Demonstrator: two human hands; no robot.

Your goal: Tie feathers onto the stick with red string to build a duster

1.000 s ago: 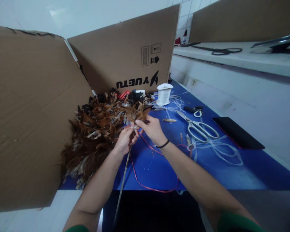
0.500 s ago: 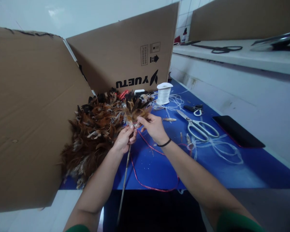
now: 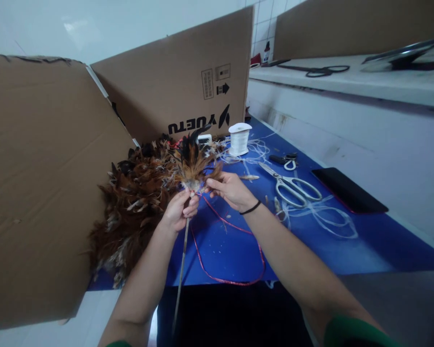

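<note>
My left hand [image 3: 181, 208] is closed around the top of a thin stick [image 3: 182, 279], which slants down past the table's front edge. Brown and black feathers [image 3: 191, 161] fan out from the stick's upper end, their pale quills bunched just above my left fingers. My right hand [image 3: 233, 190], with a black band at the wrist, pinches brown feathers at the right side of this bunch. From near my fingers a red string [image 3: 217, 278] runs down in a loop over the blue table. Exactly where the string meets the stick is hidden by my fingers.
A large feather pile [image 3: 130, 221] lies left, against cardboard panels [image 3: 166, 96]. To the right are a white ribbon spool [image 3: 239, 140], scissors [image 3: 292, 188], a small black-handled tool [image 3: 284, 160], loose clear ribbon [image 3: 332, 221] and a black phone [image 3: 349, 189] on the blue table [image 3: 369, 250].
The feather bunch stands more upright, with black tips now showing higher. My right hand has shifted slightly away from my left, fingers still on feathers. The view has shifted a little.
</note>
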